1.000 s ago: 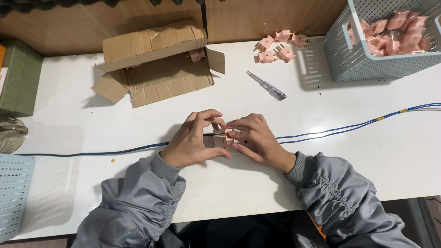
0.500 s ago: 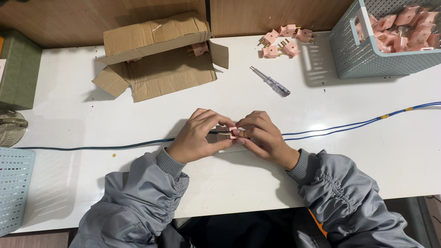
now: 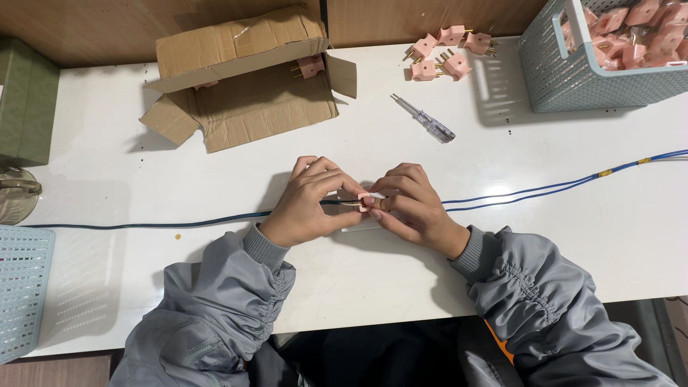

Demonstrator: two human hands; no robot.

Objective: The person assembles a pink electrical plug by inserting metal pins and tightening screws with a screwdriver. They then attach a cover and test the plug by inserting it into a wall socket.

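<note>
While both hands meet, left hand [image 3: 304,204], right hand [image 3: 408,204], grips pinching pink plug [image 3: 363,199] between them

Four loose pink plugs [image 3: 446,54], two baskets [image 3: 573,75], one screwdriver [image 3: 424,119], one cardboard box [image 3: 244,79]

- Left hand [image 3: 304,204] and right hand [image 3: 408,204] meeting at table [image 3: 107,179] centre, on the cable [image 3: 143,225] running nine to three o'clock.
- Screwdriver [image 3: 424,119] at one o'clock.
- Cardboard box [image 3: 244,79] at eleven.
- Basket [image 3: 573,72] at two, loose plugs [image 3: 446,51] left of it.
</note>
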